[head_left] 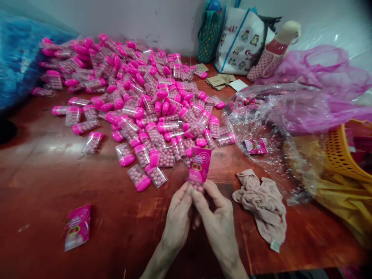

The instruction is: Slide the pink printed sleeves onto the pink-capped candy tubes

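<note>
Between both hands, upright above the table, is a clear candy box (199,166) with a printed pink sleeve over its upper part. Round pink candies show through its lower end. My left hand (180,211) grips it from the left, thumb on the near face. From the right, my right hand (216,213) pinches it, with the thumb close to the left one. Fingers behind the box are partly hidden. Just beyond lies a large heap of candy boxes (157,135) with bright pink caps and no sleeves. One sleeved candy box (78,227) rests alone at the left front.
A crumpled beige cloth (263,209) lies right of my hands. Clear plastic with a pink sleeve packet (255,146), a yellow basket (343,151) and pink plastic bags (325,77) fill the right side. A white bag (240,40) stands behind; blue plastic (20,62) is at left.
</note>
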Action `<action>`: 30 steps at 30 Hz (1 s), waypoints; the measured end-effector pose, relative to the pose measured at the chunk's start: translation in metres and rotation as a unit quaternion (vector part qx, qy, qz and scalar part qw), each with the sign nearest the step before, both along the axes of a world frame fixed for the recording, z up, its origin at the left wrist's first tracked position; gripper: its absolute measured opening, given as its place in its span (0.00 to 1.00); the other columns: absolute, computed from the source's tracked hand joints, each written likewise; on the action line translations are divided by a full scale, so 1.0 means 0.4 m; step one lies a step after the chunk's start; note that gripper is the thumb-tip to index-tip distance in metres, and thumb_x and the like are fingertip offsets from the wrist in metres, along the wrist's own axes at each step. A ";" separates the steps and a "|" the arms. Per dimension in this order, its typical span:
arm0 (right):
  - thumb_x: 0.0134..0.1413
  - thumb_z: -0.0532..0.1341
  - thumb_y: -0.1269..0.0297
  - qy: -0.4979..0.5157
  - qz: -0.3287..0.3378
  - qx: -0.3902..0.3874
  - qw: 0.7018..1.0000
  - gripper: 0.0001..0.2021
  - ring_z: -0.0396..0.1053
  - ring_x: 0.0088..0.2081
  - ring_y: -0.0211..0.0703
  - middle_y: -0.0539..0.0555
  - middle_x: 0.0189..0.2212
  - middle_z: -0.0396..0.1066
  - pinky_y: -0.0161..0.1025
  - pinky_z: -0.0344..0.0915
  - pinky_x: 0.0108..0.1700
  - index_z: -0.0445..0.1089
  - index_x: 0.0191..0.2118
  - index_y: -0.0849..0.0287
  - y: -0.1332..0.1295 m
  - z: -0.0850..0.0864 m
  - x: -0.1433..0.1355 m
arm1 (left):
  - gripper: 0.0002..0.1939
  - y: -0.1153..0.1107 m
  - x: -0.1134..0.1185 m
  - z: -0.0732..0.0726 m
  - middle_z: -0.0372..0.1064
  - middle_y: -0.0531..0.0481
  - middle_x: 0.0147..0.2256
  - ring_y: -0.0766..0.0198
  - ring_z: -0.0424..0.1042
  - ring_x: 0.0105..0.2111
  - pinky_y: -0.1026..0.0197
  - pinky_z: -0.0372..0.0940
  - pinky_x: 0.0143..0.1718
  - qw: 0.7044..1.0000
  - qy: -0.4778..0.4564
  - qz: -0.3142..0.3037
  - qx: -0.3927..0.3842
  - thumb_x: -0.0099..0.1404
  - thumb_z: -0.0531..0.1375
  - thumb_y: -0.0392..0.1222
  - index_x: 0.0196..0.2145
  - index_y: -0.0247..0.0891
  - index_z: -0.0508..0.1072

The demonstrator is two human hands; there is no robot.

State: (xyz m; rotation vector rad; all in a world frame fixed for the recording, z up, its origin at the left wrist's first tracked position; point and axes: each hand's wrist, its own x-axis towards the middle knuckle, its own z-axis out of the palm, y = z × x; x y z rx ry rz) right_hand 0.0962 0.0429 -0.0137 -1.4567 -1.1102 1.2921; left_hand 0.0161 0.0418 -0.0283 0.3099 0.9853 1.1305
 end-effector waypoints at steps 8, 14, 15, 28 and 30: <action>0.61 0.51 0.58 0.029 0.019 -0.005 0.999 0.09 0.62 0.28 0.36 0.48 0.28 0.66 0.32 0.62 0.31 0.64 0.35 0.56 -0.007 0.023 0.031 | 0.18 -0.005 -0.052 0.001 0.66 0.52 0.19 0.68 0.62 0.20 0.66 0.57 0.22 0.953 0.275 -0.025 0.121 0.62 0.56 0.50 0.23 0.34 0.74; 0.61 0.52 0.57 0.120 0.116 -0.037 0.985 0.10 0.62 0.24 0.33 0.47 0.26 0.64 0.31 0.61 0.28 0.65 0.38 0.58 -0.013 0.050 0.045 | 0.13 0.015 -0.059 0.038 0.73 0.50 0.28 0.69 0.65 0.19 0.67 0.63 0.19 0.981 0.161 0.007 0.110 0.56 0.63 0.45 0.37 0.36 0.75; 0.60 0.53 0.57 0.138 0.121 -0.041 0.982 0.10 0.61 0.24 0.33 0.47 0.26 0.64 0.30 0.60 0.27 0.65 0.40 0.58 -0.017 0.052 0.043 | 0.13 0.016 -0.053 0.044 0.72 0.50 0.25 0.71 0.62 0.16 0.68 0.61 0.14 0.990 0.111 -0.019 0.090 0.56 0.63 0.45 0.37 0.35 0.75; 0.58 0.53 0.52 -0.035 -0.004 0.055 0.998 0.17 0.69 0.32 0.45 0.56 0.32 0.71 0.37 0.68 0.33 0.68 0.44 0.59 -0.088 0.016 0.018 | 0.08 -0.017 0.019 0.080 0.71 0.51 0.21 0.72 0.67 0.17 0.74 0.56 0.13 0.998 -0.023 0.052 0.025 0.57 0.63 0.41 0.32 0.34 0.77; 0.59 0.52 0.52 -0.039 -0.008 0.068 0.997 0.18 0.69 0.32 0.45 0.57 0.31 0.71 0.37 0.68 0.33 0.68 0.45 0.59 -0.090 0.014 0.015 | 0.07 -0.027 0.023 0.080 0.72 0.51 0.21 0.72 0.67 0.19 0.74 0.57 0.15 0.997 -0.030 0.063 0.015 0.55 0.65 0.40 0.32 0.35 0.77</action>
